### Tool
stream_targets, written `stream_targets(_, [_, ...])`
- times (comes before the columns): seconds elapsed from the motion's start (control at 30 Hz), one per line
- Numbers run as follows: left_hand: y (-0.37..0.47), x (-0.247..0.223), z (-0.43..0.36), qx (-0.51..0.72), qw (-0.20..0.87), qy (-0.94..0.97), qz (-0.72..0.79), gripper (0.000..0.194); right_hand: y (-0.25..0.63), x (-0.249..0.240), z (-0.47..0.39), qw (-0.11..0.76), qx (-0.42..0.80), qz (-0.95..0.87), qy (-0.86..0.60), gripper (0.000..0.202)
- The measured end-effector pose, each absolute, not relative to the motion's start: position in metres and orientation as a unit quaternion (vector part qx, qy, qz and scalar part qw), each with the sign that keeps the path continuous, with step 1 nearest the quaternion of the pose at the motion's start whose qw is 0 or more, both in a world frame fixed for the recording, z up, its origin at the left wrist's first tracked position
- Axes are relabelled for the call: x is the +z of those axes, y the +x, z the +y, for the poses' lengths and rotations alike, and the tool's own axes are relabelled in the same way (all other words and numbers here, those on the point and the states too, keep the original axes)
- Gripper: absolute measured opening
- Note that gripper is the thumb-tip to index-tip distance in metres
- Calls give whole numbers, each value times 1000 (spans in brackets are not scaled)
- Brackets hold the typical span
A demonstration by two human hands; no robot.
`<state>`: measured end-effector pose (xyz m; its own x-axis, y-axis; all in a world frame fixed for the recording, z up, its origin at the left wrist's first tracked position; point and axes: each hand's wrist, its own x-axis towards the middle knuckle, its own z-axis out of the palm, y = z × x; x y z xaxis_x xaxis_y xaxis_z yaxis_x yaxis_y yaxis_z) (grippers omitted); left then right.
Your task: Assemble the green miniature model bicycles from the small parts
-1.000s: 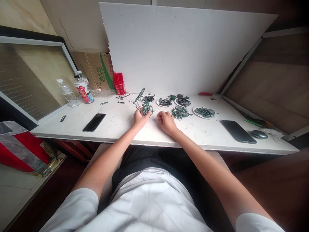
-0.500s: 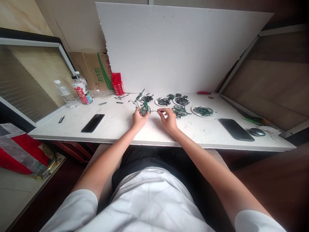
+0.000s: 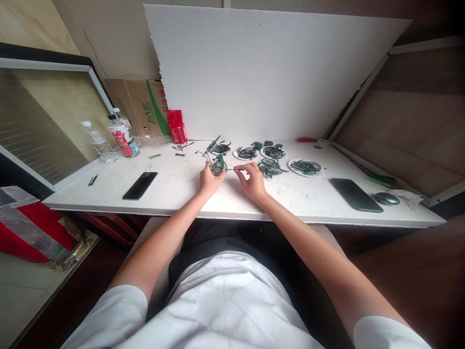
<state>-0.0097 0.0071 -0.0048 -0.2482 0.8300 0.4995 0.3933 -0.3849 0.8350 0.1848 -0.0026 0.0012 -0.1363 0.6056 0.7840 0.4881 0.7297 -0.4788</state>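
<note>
My left hand point(image 3: 211, 180) is closed around the lower part of a small green model bicycle point(image 3: 219, 163), its frame and a wheel showing above my fingers. My right hand point(image 3: 250, 178) pinches a thin screwdriver point(image 3: 231, 169), which points left with its tip at the bicycle's wheel. Fingers hide the handle in part, and whether the tip touches a screw is too small to tell. Just beyond my right hand lie green bicycle parts point(image 3: 271, 167). Behind the hands stand a plate of black parts point(image 3: 247, 153) and another with dark wheels point(image 3: 274, 152).
Right of my hands is a plate of green parts point(image 3: 305, 167), then a black phone point(image 3: 356, 195) and a grey mouse point(image 3: 387, 198). A second phone point(image 3: 140, 185) lies left. Bottles point(image 3: 123, 135) and a red box point(image 3: 177, 127) stand at the back left, beside a white board point(image 3: 269, 72).
My right hand has moved slightly left with the screwdriver, nearer the bicycle. My left hand and the bicycle have barely shifted.
</note>
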Motion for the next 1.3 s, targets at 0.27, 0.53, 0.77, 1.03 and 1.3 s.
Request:
stream_targets(0.27, [-9, -3, 6, 591, 180, 590, 520, 31, 185, 0, -2, 544, 51, -752, -368, 16])
stream_targets(0.53, [-9, -2, 4, 586, 169, 600, 517, 30, 186, 1, -2, 542, 59, -753, -369, 17])
stream_targets(0.77, [-9, -3, 3, 578, 149, 625, 503, 30, 186, -2, 0, 544, 93, -740, -385, 25])
stream_targets(1.03, [-9, -3, 2, 573, 160, 631, 499, 31, 188, 1, -2, 506, 97, -743, -426, 34])
stream_targets(1.3, [-9, -2, 1, 565, 160, 642, 494, 31, 186, 7, -7, 476, 109, -745, -454, 59])
